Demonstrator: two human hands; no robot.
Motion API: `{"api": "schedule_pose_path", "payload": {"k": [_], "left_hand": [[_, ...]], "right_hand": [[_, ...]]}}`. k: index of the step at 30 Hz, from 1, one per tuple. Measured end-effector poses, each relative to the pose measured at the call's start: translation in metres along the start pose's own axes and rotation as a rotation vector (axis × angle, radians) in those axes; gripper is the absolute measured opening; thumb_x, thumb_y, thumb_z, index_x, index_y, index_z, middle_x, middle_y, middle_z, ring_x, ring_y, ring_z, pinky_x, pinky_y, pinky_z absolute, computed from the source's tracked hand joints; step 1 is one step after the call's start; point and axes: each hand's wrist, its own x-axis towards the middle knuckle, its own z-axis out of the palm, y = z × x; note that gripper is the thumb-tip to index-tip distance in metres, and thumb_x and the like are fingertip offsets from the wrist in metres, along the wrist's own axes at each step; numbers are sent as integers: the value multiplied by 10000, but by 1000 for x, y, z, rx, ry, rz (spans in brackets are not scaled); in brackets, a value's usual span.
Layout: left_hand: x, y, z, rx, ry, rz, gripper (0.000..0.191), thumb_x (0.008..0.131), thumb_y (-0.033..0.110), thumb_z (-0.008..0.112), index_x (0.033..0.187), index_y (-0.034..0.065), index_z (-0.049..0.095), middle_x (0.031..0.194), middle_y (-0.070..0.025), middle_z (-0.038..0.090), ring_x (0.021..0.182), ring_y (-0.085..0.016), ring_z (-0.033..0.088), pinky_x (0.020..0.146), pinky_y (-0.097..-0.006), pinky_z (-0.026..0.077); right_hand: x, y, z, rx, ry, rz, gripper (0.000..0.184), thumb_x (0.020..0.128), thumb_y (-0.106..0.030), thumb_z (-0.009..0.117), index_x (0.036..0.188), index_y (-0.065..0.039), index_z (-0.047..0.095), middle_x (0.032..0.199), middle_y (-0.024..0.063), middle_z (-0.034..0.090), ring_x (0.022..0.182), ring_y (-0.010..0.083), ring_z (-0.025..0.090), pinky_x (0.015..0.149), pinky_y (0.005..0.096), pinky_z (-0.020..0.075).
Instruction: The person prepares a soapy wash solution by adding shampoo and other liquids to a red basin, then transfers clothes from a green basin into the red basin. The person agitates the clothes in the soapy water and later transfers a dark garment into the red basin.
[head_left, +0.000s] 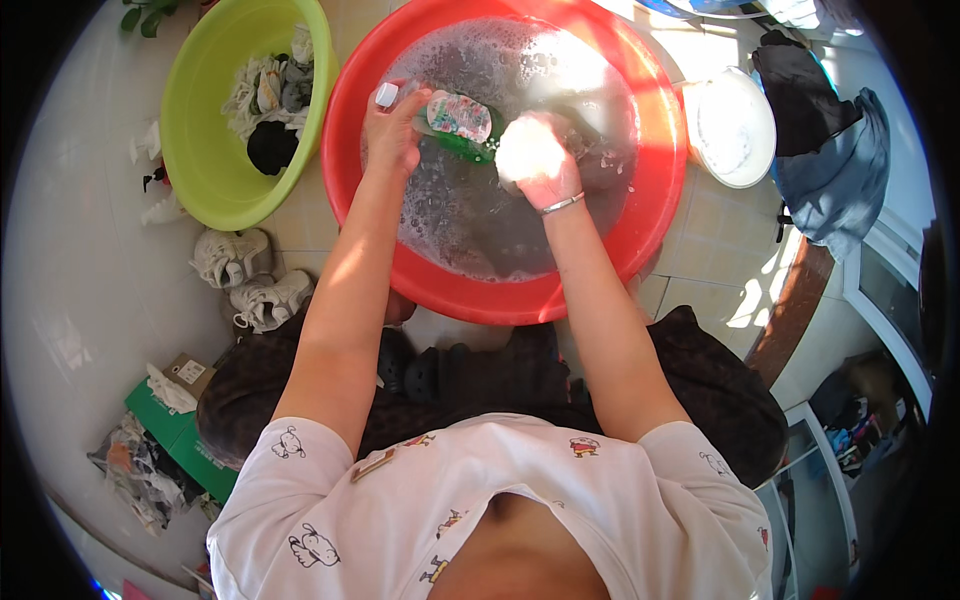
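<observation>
A large red basin (480, 300) of grey, sudsy water stands before me. My left hand (394, 135) holds the neck end of a clear plastic bottle (461, 124) with green liquid, a patterned label and a white cap (386, 94). The bottle lies tilted over the water, its base towards my right hand. My right hand (544, 154), with a silver bangle at the wrist, is over the right half of the basin near the bottle's base. Glare and something white, perhaps foam or cloth, cover its fingers, so its grip is hidden.
At the left a lime-green basin (176, 150) holds white, grey and black laundry. Pale sneakers (270, 300) sit below it. To the right stand a white bucket (731, 127) with suds and draped dark and blue clothes (840, 165). A green box (176, 442) lies at lower left.
</observation>
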Motion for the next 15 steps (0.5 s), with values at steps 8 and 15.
{"api": "schedule_pose_path", "payload": {"k": [8,15], "left_hand": [[-34,8,22,-18,-105,3,484,790,8,722,1204,77,483,1033,-64,611,934,-179,618,661,-319,509],[-55,14,20,-111,-312,-2,466,786,-56,699,1181,60,481,1127,-156,645,1066,-254,623,871,-391,531]], "right_hand": [[22,53,69,-2435,-3,-610,531,1006,-352,412,1440,-45,396,1449,136,465,1392,283,369,1164,433,250],[36,-12,89,-2230,401,297,530,1011,-487,323,1134,-111,676,1125,115,682,1057,324,625,947,437,458]]}}
